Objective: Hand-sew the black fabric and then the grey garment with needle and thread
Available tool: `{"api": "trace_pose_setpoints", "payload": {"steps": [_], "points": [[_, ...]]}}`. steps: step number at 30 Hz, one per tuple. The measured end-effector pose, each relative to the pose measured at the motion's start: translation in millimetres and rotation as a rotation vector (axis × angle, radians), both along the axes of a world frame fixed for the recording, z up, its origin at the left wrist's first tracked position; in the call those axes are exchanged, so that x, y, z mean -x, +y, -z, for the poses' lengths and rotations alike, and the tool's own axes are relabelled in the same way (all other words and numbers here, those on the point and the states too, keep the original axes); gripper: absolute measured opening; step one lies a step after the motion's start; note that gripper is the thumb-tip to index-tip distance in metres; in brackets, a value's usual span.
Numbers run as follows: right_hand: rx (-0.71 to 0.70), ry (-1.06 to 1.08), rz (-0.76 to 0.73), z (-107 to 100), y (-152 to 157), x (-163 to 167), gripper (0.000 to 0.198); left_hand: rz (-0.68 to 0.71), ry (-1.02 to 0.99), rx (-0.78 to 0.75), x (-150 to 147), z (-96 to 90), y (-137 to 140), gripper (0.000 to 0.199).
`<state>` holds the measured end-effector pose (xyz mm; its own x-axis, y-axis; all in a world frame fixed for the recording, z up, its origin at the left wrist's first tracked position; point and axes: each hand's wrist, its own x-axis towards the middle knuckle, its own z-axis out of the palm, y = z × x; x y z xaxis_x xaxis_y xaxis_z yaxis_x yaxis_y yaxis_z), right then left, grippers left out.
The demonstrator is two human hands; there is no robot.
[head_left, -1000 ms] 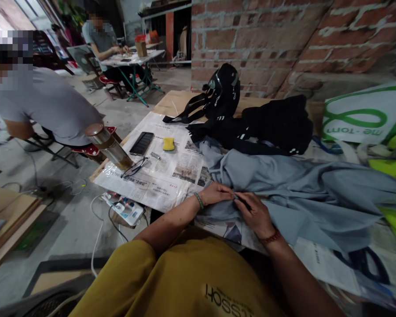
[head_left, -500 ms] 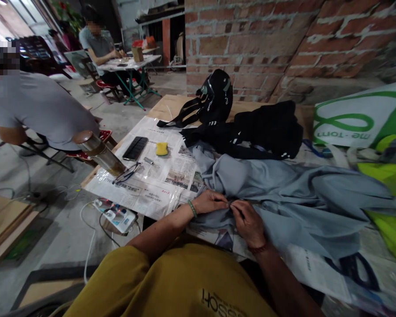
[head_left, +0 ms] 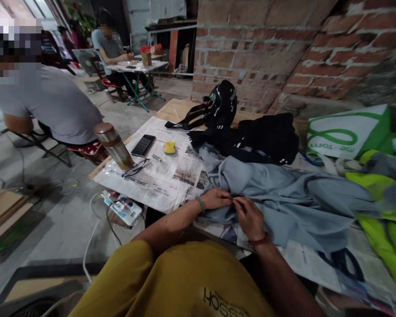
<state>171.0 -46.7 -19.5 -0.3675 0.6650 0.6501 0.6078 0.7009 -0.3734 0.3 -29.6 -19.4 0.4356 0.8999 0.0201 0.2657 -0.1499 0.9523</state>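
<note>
A large piece of grey cloth [head_left: 284, 189] lies in loose folds over the newspaper on the table in front of me. At its near left part, my left hand [head_left: 217, 199] is closed in a pinch on the cloth, palm down. My right hand [head_left: 251, 216] is closed too, with thumb and forefinger pinching right beside the left fingertips. The fingertips of both hands nearly touch. Whether a small thing sits between them is too small to tell.
Beyond the hands lie a yellow sponge [head_left: 169, 147], a phone [head_left: 143, 145], glasses [head_left: 137, 167] and a standing flask [head_left: 115, 147]. Black garments [head_left: 267, 136], a white-green bag [head_left: 348, 134] and dark-blue-handled scissors [head_left: 348, 264] lie around the cloth. A power strip [head_left: 123, 208] sits left.
The head view has shifted a little, so the flask and phone appear farther right. Both hands stay together, fingertips pinched at the cloth; the right fingers have moved slightly.
</note>
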Motion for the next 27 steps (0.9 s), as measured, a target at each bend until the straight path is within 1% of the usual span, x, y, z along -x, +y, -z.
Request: {"api": "trace_pose_setpoints", "payload": {"steps": [5, 8, 10, 11, 13, 14, 17, 19, 20, 22, 23, 25, 27], "points": [[-0.048, 0.009, 0.013, -3, -3, 2, 0.016, -0.034, 0.064, -0.011, -1, 2.7, -1, 0.018], [-0.06, 0.066, 0.058, -12, -8, 6, 0.016, -0.043, 0.138, -0.084, -3, 2.5, -3, 0.019], [-0.021, 0.119, 0.079, -20, -10, 10, 0.016, -0.039, 0.174, -0.125, -4, 2.4, -5, 0.02], [0.026, 0.151, 0.079, -23, -10, 12, 0.016, -0.041, 0.178, -0.129, -4, 2.7, -6, 0.02], [0.192, 0.25, 0.069, -28, -10, 18, 0.017, -0.052, 0.16, -0.119, -4, 4.2, -8, 0.022], [0.302, 0.334, 0.059, -29, -9, 21, 0.02, -0.066, 0.145, -0.113, -4, 5.5, -9, 0.023], [0.624, 0.688, 0.008, -28, -4, 26, 0.029, -0.105, 0.13, -0.107, -2, 9.8, -11, 0.023], [0.778, 0.862, -0.065, -26, 1, 26, 0.036, -0.116, 0.139, -0.112, -1, 12.0, -12, 0.022], [0.836, 0.906, -0.105, -26, 3, 24, 0.039, -0.11, 0.139, -0.12, -1, 12.7, -12, 0.021], [0.918, 0.928, -0.179, -26, 8, 19, 0.041, -0.094, 0.131, -0.143, 0, 13.2, -12, 0.019], [0.936, 0.929, -0.201, -27, 10, 17, 0.04, -0.09, 0.125, -0.152, 0, 13.1, -12, 0.019], [0.93, 0.936, -0.206, -30, 16, 12, 0.038, -0.091, 0.114, -0.149, 0, 12.5, -11, 0.019], [0.878, 0.96, -0.17, -36, 22, 9, 0.035, -0.095, 0.111, -0.127, 0, 11.9, -10, 0.02]]}}
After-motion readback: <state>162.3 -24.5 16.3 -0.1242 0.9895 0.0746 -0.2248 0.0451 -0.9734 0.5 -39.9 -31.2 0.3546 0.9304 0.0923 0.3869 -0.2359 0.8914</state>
